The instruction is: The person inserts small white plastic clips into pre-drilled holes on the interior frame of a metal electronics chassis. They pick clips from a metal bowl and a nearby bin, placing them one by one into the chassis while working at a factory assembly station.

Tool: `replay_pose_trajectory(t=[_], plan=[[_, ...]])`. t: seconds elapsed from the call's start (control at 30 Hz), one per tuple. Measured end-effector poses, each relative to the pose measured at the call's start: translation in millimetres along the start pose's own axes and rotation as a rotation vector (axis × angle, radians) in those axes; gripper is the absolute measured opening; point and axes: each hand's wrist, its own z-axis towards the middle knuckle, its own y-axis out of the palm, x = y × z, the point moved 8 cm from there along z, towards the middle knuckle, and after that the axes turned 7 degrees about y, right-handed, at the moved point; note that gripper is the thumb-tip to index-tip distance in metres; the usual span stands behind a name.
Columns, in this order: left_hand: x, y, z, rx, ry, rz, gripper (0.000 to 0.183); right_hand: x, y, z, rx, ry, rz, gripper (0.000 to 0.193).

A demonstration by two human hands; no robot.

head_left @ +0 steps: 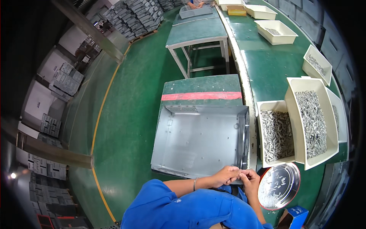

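My left hand (pixel 228 175) and my right hand (pixel 249 178) meet fingertip to fingertip over the near right corner of a grey metal case (pixel 198 141). The fingers of both are pinched together; whatever lies between them is too small to make out. The case is a shallow open box with slotted vents at its near and far ends, resting on a green-topped bench. Just right of my right hand is a round metal tray (pixel 288 189) with a red rim, holding small white and clear pieces.
Cream bins (pixel 291 84) full of small metallic cylinders stand on the green worktable (pixel 267 65) at right, one tilted on others. A blue carton (pixel 295 215) sits near the tray. Beyond are an empty table (pixel 198 32), another person's hands (pixel 195 5) and stacked grey cases (pixel 133 17).
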Motion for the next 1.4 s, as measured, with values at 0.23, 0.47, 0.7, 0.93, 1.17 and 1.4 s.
replay_pose_trajectory(t=[0.23,0.47,0.7,0.93,1.17,1.4], plan=[[0.2,-3.2,4.3,0.119,0.065,0.192,0.03,-6.6,-7.0,-2.6,0.095,-0.074,-0.182,0.007],[11.1,0.5,6.5,0.149,0.116,0.156,0.029,-25.3,-10.2,-4.3,0.161,-0.17,-0.202,0.005],[4.9,-14.9,4.9,0.214,0.088,0.0,0.029,43.1,-63.6,4.8,0.304,0.041,0.194,0.006],[4.5,-16.1,6.5,0.16,0.069,0.019,0.027,82.2,-36.0,7.4,0.116,0.292,0.098,0.002],[-2.6,-28.2,5.0,0.219,0.074,-0.005,0.026,96.1,-42.6,6.4,0.126,0.289,0.072,0.007],[-7.9,-35.9,-2.5,0.232,0.083,-0.072,0.026,94.3,-31.0,-3.3,0.138,0.34,0.228,0.015]])
